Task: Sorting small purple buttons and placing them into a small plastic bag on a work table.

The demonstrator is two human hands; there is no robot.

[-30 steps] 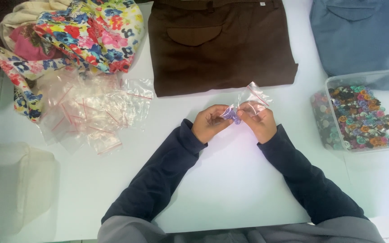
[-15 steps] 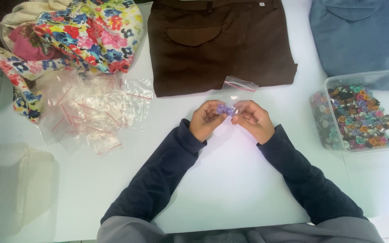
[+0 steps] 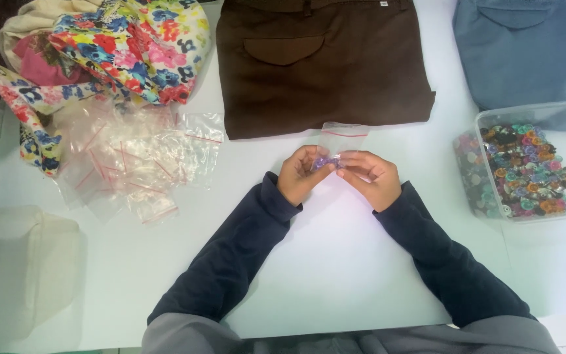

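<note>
My left hand (image 3: 301,174) and my right hand (image 3: 371,177) meet at the middle of the white table (image 3: 335,262). Between their fingertips they pinch a small clear zip bag (image 3: 340,139) with a red seal strip, holding a few purple buttons (image 3: 323,162) at its lower end. The bag's open top lies flat on the table, pointing away from me towards the folded brown trousers (image 3: 322,62). Both forearms, in dark blue sleeves, rest on the table.
A clear plastic tub of several coloured buttons (image 3: 525,167) stands at the right. A heap of empty clear zip bags (image 3: 135,160) lies at the left, below a floral cloth (image 3: 116,42). A blue garment (image 3: 532,49) sits far right; a translucent container (image 3: 18,262) near left.
The small bag stood up tilted between my hands a second ago; it has since been laid flat towards the brown trousers, and my hands have drawn closer together over the buttons.
</note>
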